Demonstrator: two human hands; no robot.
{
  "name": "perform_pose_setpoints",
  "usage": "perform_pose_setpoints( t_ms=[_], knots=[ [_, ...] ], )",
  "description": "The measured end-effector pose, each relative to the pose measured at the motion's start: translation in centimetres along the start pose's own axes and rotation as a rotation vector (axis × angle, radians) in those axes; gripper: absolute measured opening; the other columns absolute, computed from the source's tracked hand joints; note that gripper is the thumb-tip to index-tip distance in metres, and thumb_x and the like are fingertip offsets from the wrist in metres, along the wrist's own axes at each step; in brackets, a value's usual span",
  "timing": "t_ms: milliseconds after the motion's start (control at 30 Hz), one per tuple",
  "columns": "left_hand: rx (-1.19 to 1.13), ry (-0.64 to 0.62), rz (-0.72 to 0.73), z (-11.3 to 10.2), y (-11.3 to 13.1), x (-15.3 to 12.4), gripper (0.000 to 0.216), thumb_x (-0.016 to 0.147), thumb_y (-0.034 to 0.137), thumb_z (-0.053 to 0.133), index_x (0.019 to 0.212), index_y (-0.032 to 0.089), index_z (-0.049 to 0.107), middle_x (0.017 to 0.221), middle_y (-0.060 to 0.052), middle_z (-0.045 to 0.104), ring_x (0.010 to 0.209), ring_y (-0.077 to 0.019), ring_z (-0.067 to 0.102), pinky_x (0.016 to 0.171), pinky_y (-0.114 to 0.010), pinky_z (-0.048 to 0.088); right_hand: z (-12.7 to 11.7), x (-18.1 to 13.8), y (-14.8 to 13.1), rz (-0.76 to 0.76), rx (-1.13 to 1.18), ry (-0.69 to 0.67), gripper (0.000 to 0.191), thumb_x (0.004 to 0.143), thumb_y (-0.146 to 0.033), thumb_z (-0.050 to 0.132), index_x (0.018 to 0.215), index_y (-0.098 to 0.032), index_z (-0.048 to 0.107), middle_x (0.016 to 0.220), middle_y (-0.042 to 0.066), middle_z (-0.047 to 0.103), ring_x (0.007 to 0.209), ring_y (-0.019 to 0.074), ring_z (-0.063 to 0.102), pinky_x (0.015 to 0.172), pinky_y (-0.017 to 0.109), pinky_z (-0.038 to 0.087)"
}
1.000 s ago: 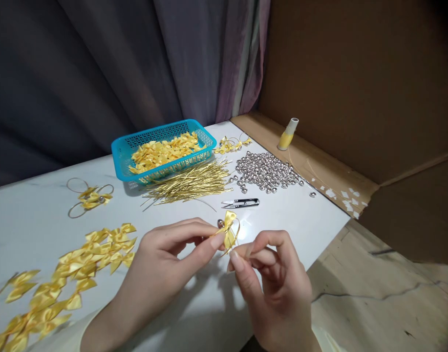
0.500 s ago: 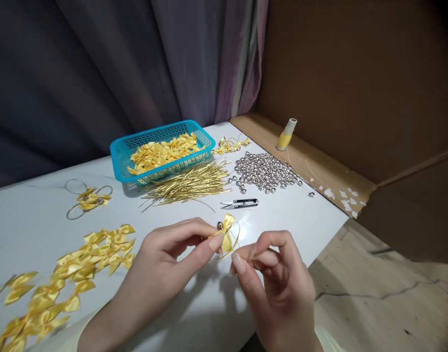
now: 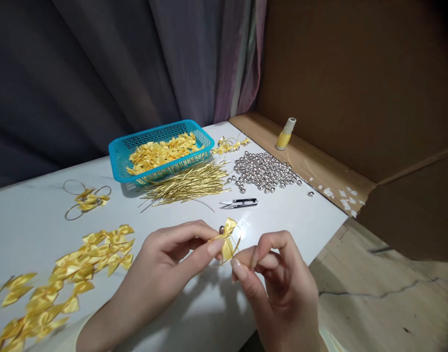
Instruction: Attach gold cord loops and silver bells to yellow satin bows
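Between thumb and fingers, my left hand [image 3: 187, 254] pinches a yellow satin bow [image 3: 229, 239] above the table. A small silver bell [image 3: 221, 229] sits against the bow's left side, just past my fingertips. Thin gold cord loops around the bow toward the right. My right hand [image 3: 273, 278] is closed in a pinch at the lower right of the bow, with thumb and forefinger on the gold cord [image 3: 232, 257]. The exact spot where the cord enters those fingertips is partly hidden.
Beyond my hands lie black thread snips [image 3: 239, 203], a bundle of gold cords [image 3: 194, 183], a heap of silver bells [image 3: 264, 171] and a blue basket [image 3: 116, 159] of bows. Loose bows [image 3: 77, 264] spread at left, near finished looped bows [image 3: 88, 199]. A thread spool [image 3: 285, 134] stands at right.
The bow and bell have shifted slightly down and right, tilting a little in my left hand. My right hand keeps its pinch on the cord, almost in place.
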State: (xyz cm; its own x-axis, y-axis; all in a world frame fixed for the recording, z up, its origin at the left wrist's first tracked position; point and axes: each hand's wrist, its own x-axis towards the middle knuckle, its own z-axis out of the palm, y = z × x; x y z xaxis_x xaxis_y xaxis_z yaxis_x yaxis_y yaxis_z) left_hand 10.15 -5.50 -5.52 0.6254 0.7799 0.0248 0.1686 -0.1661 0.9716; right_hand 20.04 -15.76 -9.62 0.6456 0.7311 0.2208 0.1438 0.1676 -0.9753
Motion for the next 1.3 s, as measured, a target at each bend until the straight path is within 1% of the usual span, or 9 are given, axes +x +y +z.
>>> perform_pose_setpoints(
  t_ms=[133,267,433,700,933,1167,1300],
  knots=[
    [-0.034,-0.004,0.007,0.1,-0.1,0.0,0.017,0.075,0.014,0.062,0.064,0.023,0.07,0.061,0.006,0.062,0.052,-0.0072,0.047,0.057,-0.016,0.042,-0.1,0.1,0.0,-0.011,0.008,-0.008,0.02,0.082,-0.014,0.057,0.083,-0.026,0.04,0.061,-0.001,0.061,0.052,0.0152,0.053,0.045,0.026,0.046],
    [-0.041,0.009,0.001,0.1,0.0,0.0,0.016,0.074,0.014,0.063,0.063,0.023,0.071,0.062,0.005,0.062,0.052,-0.0081,0.047,0.056,-0.018,0.043,0.0,0.0,0.1,-0.018,0.011,0.0,0.02,0.083,-0.014,0.057,0.083,-0.026,0.04,0.063,0.0,0.063,0.052,0.0156,0.055,0.046,0.027,0.047],
    [-0.025,0.006,-0.006,0.0,0.1,-0.1,0.015,0.074,0.017,0.063,0.062,0.022,0.069,0.059,0.004,0.06,0.052,-0.0093,0.046,0.054,-0.019,0.043,0.2,-0.3,0.4,-0.014,0.025,0.005,0.019,0.084,-0.018,0.057,0.081,-0.026,0.04,0.063,0.0,0.064,0.055,0.0169,0.058,0.046,0.028,0.049],
    [-0.034,0.003,-0.024,0.1,0.0,-0.2,0.015,0.075,0.017,0.062,0.061,0.02,0.067,0.056,0.004,0.058,0.052,-0.0094,0.046,0.052,-0.019,0.041,0.4,-0.5,0.7,-0.026,0.041,0.009,0.019,0.084,-0.014,0.055,0.08,-0.026,0.041,0.065,0.0,0.065,0.057,0.0168,0.059,0.049,0.028,0.05],
    [-0.039,-0.003,-0.001,0.1,0.1,-0.2,0.018,0.076,0.014,0.06,0.061,0.022,0.067,0.056,0.005,0.057,0.052,-0.0084,0.046,0.054,-0.017,0.04,0.7,-0.7,0.6,-0.014,0.067,0.046,0.021,0.084,-0.012,0.055,0.078,-0.026,0.039,0.066,0.0,0.067,0.058,0.016,0.06,0.05,0.027,0.048],
    [-0.008,0.005,0.045,0.3,0.1,-0.2,0.016,0.075,0.014,0.06,0.062,0.021,0.066,0.058,0.003,0.059,0.054,-0.0108,0.048,0.057,-0.022,0.043,1.0,-0.7,0.3,-0.012,0.067,0.074,0.024,0.087,-0.013,0.054,0.073,-0.024,0.038,0.066,-0.003,0.065,0.055,0.0115,0.058,0.049,0.023,0.044],
    [-0.007,-0.015,0.078,0.3,0.0,-0.2,0.016,0.076,0.013,0.059,0.064,0.021,0.066,0.059,0.004,0.06,0.057,-0.0108,0.05,0.059,-0.021,0.043,1.1,-0.5,0.2,0.001,0.109,0.059,0.024,0.088,-0.013,0.053,0.073,-0.023,0.037,0.066,-0.002,0.065,0.055,0.0098,0.059,0.049,0.021,0.045]
  ],
)
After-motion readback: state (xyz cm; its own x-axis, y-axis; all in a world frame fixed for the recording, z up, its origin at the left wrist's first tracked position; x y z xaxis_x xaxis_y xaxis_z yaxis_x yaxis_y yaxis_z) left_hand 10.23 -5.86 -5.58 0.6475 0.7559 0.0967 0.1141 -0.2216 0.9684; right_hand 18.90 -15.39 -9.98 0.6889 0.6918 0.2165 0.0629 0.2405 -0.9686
